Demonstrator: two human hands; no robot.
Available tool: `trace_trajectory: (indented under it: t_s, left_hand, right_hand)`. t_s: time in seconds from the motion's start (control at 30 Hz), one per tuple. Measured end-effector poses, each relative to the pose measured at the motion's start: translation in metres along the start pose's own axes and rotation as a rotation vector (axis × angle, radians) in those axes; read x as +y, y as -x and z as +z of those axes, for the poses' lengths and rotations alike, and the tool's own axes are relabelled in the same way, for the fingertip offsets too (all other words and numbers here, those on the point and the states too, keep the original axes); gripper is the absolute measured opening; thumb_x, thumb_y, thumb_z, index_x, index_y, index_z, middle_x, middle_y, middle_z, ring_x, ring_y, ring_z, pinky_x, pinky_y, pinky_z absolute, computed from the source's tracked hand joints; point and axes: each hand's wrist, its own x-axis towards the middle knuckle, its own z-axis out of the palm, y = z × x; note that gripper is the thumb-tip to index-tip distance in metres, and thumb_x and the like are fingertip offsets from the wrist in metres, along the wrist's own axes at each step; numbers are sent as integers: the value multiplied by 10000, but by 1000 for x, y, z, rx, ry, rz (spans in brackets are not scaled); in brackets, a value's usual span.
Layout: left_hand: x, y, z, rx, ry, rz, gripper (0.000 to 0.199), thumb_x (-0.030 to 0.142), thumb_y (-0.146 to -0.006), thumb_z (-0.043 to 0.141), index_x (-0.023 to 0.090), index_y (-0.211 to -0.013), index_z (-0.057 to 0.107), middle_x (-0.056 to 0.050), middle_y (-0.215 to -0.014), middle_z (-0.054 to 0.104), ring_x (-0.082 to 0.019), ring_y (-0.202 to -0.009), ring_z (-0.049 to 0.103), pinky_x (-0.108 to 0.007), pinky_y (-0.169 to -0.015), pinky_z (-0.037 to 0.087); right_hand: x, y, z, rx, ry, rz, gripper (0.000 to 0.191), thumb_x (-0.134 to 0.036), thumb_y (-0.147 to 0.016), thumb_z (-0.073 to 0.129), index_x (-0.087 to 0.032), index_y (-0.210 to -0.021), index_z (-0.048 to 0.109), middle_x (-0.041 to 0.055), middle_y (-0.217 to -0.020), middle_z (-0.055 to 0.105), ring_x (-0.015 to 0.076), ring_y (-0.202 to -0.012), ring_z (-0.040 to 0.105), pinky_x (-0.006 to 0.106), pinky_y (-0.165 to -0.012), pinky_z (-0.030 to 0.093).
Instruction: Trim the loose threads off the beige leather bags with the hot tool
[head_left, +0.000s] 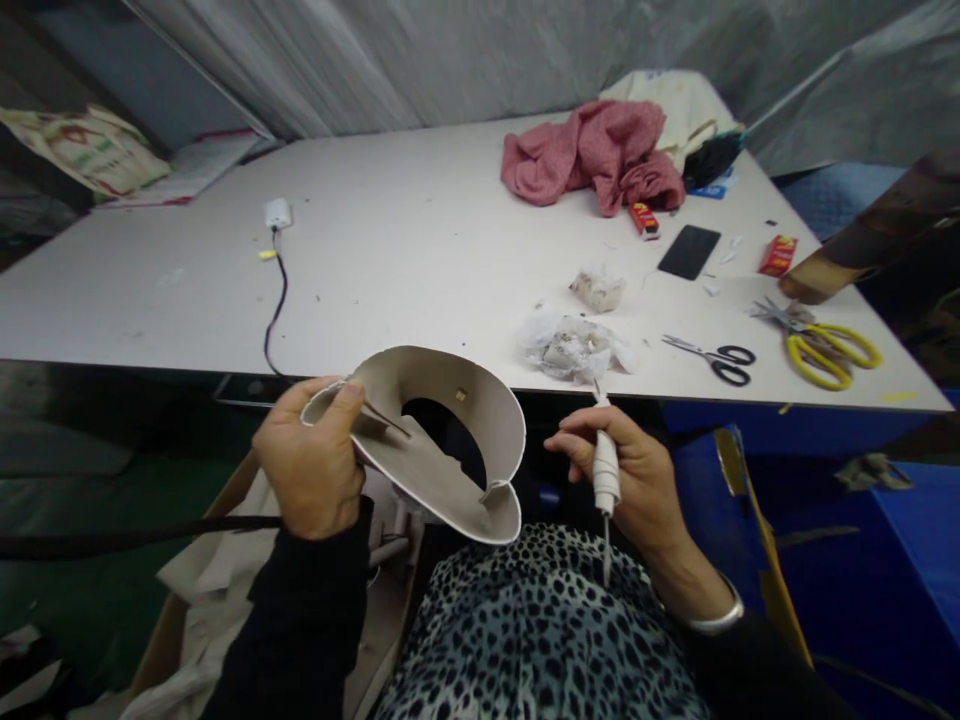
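Note:
My left hand (319, 455) pinches one end of a beige, curved piece that looks like a leather shoe upper (431, 480). The piece bends round a large opening, and a small yellowish label shows on its inner wall. To its right, my right hand (630, 470) is closed round a slim tool with a white-wrapped handle (606, 470). A short pointed tip rises from the top of this tool, and a thin metal shank sticks out below; its exact kind is unclear. The tool and the upper are apart, both near the table's front edge.
On the white table (390, 250) lie crumpled plastic (574, 345), black-handled scissors (731, 362), yellow-handled scissors (832, 350), a dark phone (690, 251) and a pink cloth (592, 155). A cable runs from a white box (277, 213). Blue bins (900, 560) stand lower right.

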Motion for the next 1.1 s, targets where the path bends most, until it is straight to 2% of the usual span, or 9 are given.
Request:
trace_trajectory:
  t_s: [0.1, 0.17, 0.3, 0.43, 0.6, 0.7, 0.83, 0.97, 1.1]
  left_hand:
    - [-17, 14, 4, 97, -11, -39, 271, 343, -725, 852, 149, -882, 748, 3, -762, 690, -141, -660, 620, -260, -614, 501]
    - [-25, 24, 5, 82, -82, -23, 246, 338, -731, 839, 150, -865, 755, -2, -761, 703, -149, -679, 640, -256, -637, 510]
    - [-34, 38, 1, 6, -199, 11, 213, 355, -779, 804, 168, -873, 767, -15, -800, 732, -174, -747, 680, -269, -703, 533]
    - [-38, 42, -2, -27, -204, 8, 223, 376, -800, 795, 174, -892, 768, -22, -826, 744, -179, -766, 691, -270, -724, 536]
    - [-41, 46, -4, -72, -209, -19, 213, 371, -803, 788, 177, -889, 767, -25, -822, 749, -187, -759, 692, -275, -715, 536]
    - [-42, 49, -7, -120, -222, -39, 200, 363, -807, 780, 183, -892, 766, -25, -814, 750, -191, -749, 693, -277, -705, 540]
    - [-43, 51, -13, -160, -223, -67, 176, 328, -797, 775, 188, -903, 764, -29, -837, 760, -196, -766, 699, -281, -721, 552]
    - [-47, 52, -18, -177, -237, -84, 188, 336, -794, 772, 189, -910, 763, -31, -855, 759, -200, -781, 706, -291, -747, 561]
    - [-49, 53, -19, -186, -220, -94, 181, 327, -794, 768, 185, -905, 758, -25, -843, 749, -188, -760, 697, -276, -733, 549]
  right_hand:
    - [5, 8, 7, -108, 117, -77, 194, -360, -910, 778, -247, -1051, 707, 27, -929, 758, 157, -743, 690, 274, -679, 555]
    - [8, 10, 10, -175, 225, -128, 223, -372, -920, 770, -263, -1098, 694, 35, -1002, 743, 180, -866, 694, 302, -785, 552]
    - [12, 11, 16, -309, 529, -181, 266, -441, -920, 762, -275, -1117, 694, 41, -927, 682, 196, -807, 645, 312, -731, 498]
    - [15, 14, 21, -304, 800, -175, 296, -446, -885, 797, -277, -1102, 687, 45, -870, 641, 222, -799, 629, 307, -685, 444]
    - [18, 17, 32, -299, 820, -100, 322, -448, -878, 795, -268, -1042, 585, 0, -851, 680, 193, -694, 625, 281, -609, 368]
    - [18, 17, 40, -301, 853, -91, 301, -358, -878, 788, -266, -1033, 547, -6, -854, 671, 196, -680, 620, 281, -589, 339]
    - [23, 17, 46, -269, 805, -104, 249, -227, -897, 714, -260, -1049, 518, 10, -928, 651, 197, -720, 627, 282, -620, 394]
    - [29, 19, 43, -196, 709, -66, 344, -244, -840, 744, -254, -1092, 511, 39, -1029, 632, 204, -770, 630, 295, -650, 451]
    - [31, 20, 39, -240, 567, 42, 284, -242, -825, 757, -251, -984, 522, -11, -882, 625, 178, -730, 604, 280, -655, 454]
